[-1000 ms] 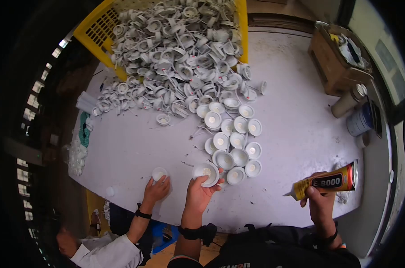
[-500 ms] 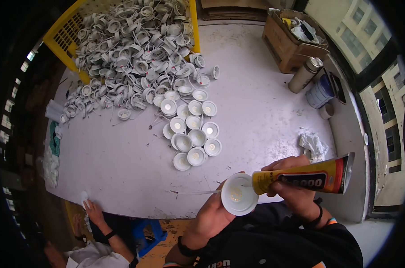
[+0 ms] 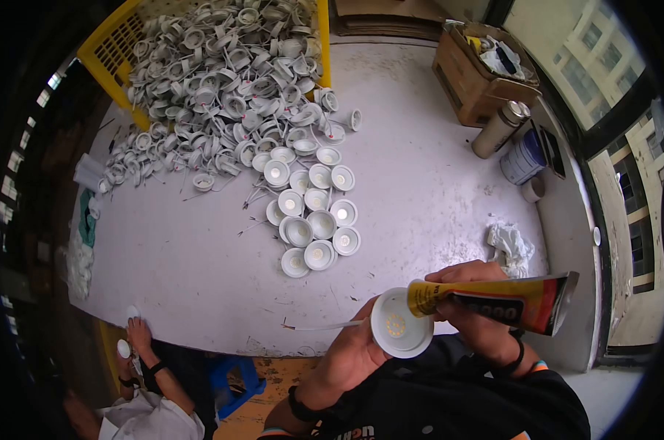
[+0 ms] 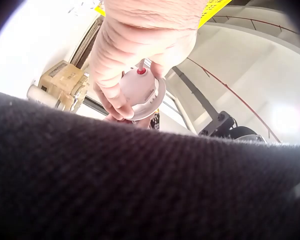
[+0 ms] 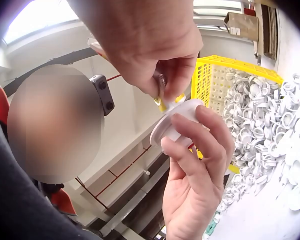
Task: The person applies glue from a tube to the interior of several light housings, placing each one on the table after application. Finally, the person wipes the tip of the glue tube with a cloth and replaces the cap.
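Note:
My left hand (image 3: 347,358) grips a white round LED downlight (image 3: 401,339) by its rim, the hollow face turned up and small yellow LEDs at its centre. A white cable (image 3: 321,325) sticks out to its left. In the left wrist view the downlight's back (image 4: 136,86) shows a red spot where the cable enters. A yellow and black glue tube (image 3: 493,301), marked 8000, lies in the grip of my right hand (image 3: 478,326), its nozzle end over the downlight's inner edge. The right wrist view shows the tube's yellow neck (image 5: 162,105) close above the rim.
A yellow crate (image 3: 105,70) spills many white downlight housings (image 3: 222,95) across the table (image 3: 420,183). Several downlights (image 3: 319,254) lie face up nearer me. At right stand a cardboard box (image 3: 467,81), a flask (image 3: 499,130), a tub (image 3: 524,158) and crumpled paper (image 3: 511,246). Another person's hand (image 3: 139,336) works at left.
The downlight and glue tube, held apart a second ago, have come together before me. Since half a second ago, the tube's tail has dipped slightly. The head view has turned right.

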Motion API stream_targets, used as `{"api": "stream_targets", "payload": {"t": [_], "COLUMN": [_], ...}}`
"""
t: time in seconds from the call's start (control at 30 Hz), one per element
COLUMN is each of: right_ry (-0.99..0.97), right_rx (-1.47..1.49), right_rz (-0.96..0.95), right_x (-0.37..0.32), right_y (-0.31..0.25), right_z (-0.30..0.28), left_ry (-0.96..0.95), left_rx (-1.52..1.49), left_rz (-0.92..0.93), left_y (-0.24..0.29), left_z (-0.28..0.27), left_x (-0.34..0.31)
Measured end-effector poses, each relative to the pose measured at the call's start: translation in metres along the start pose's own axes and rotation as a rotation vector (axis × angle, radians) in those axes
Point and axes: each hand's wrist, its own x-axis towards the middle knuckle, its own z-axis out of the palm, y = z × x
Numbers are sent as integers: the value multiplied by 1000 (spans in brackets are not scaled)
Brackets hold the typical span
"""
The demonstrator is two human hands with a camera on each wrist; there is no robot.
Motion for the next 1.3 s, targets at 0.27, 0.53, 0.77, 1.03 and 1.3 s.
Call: {"api": "stream_targets", "payload": {"t": [0.27,0.53,0.77,1.03,1.3], "right_ry": [-28,-161,-116,-303,-245], "right_rx": [-25,77,-403,-486,60], "right_rz": [-5,48,-218,-219,405], "right_x": [1,2,6,3,5], "right_y": [2,0,-10,-28,-31], "right_z": [0,-9,-12,-19,8], "left_ry": [-29,-7,56,144,140], "left_rx": [-2,-16,86,113,64], "left_rz": [-4,-11,70,177,173], "left_y": [4,1,6,6,2], "left_z": [8,2,2,-4,-5], "left_x": [4,4,-1,-7,-1]}}
